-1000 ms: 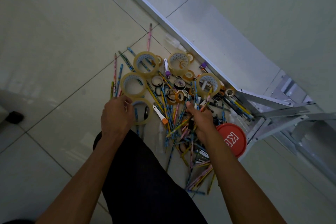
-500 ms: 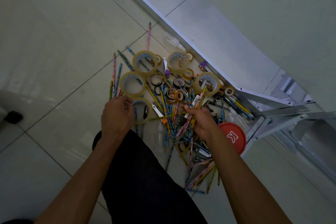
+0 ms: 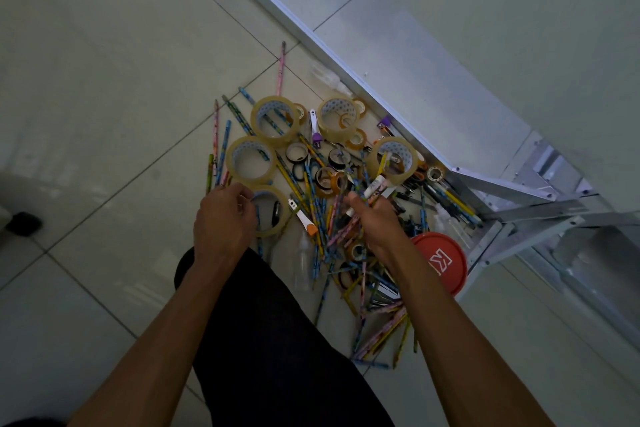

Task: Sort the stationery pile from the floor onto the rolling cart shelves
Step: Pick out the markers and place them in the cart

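A stationery pile [image 3: 322, 191] lies on the tiled floor: several clear tape rolls [image 3: 275, 116], small tape rings, many patterned pencils and a few cutters. My right hand [image 3: 375, 222] grips a bunch of pencils [image 3: 372, 189] above the middle of the pile. My left hand [image 3: 221, 218] hovers over the pile's left side, next to a tape roll [image 3: 272, 215], its fingers curled; whether it holds anything is hidden. The rolling cart's grey shelf [image 3: 398, 80] runs diagonally just behind the pile.
A red round lid [image 3: 440, 262] lies by the cart's lower frame [image 3: 519, 211]. Small clear bottles [image 3: 325, 74] lie near the shelf edge. My dark-trousered knee [image 3: 263, 305] is between my arms. A dark object [image 3: 22, 224] sits at the far left.
My right hand has lifted a bunch of pencils out of the pile and drawn them together. My left hand has stayed in place by the tape roll.
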